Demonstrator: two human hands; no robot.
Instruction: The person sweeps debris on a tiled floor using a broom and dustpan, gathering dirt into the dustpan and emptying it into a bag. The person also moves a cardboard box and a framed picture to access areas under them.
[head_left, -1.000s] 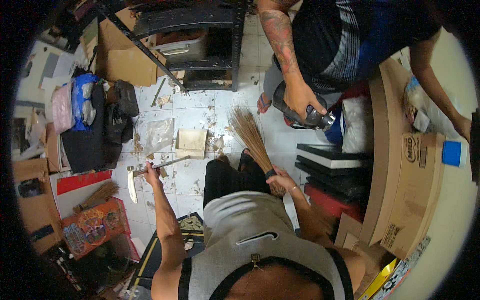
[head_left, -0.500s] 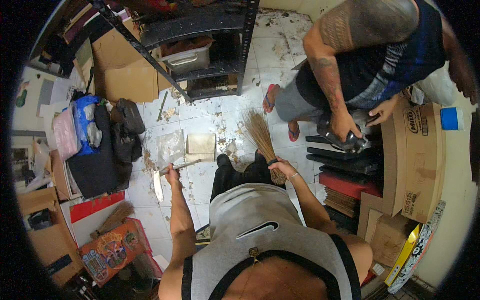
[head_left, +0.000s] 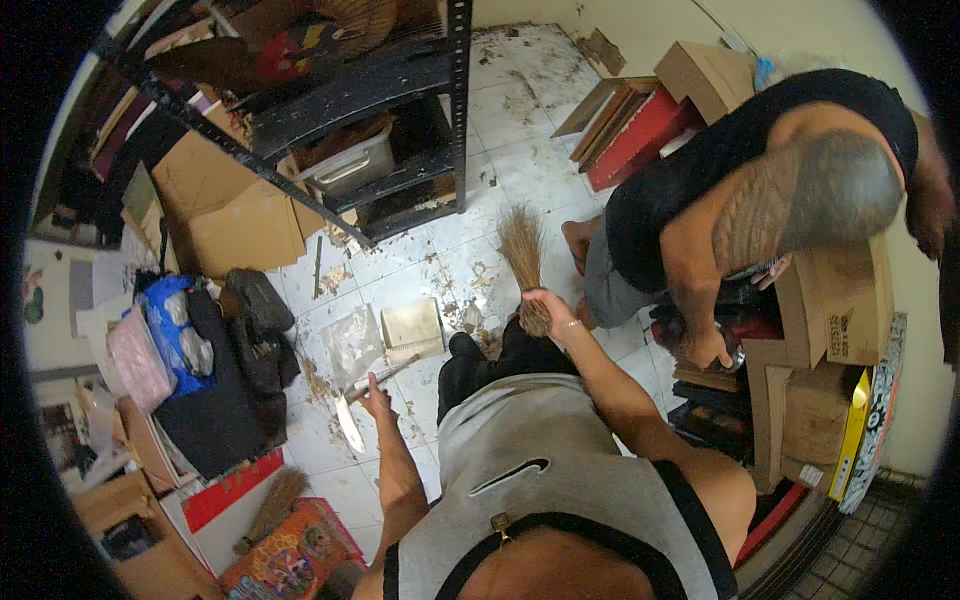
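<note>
My right hand (head_left: 548, 308) is wrapped round the bound end of a stick broom (head_left: 521, 250). The broom's thin brown bristles point away from me over the tiled floor. My left hand (head_left: 375, 398) is closed on a grey-handled tool (head_left: 392, 368) with a white flat end (head_left: 349, 425); its exact kind is unclear. Just beyond that hand, a cream square object (head_left: 411, 331) and a clear plastic sheet (head_left: 352, 345) lie on the floor. Scraps and dirt are scattered around them.
A black metal shelf (head_left: 458, 120) stands at the far left. At right a co-worker (head_left: 690, 200) bends over a stack beside cardboard boxes (head_left: 835, 300). Bags and dark cloth (head_left: 220, 400) are piled on the left, with another broom (head_left: 275, 508) nearer me.
My view has shifted, showing more of the back right corner. The broom's bristles have swung more upright. The co-worker has leaned lower, one hand reaching nearer along the stack.
</note>
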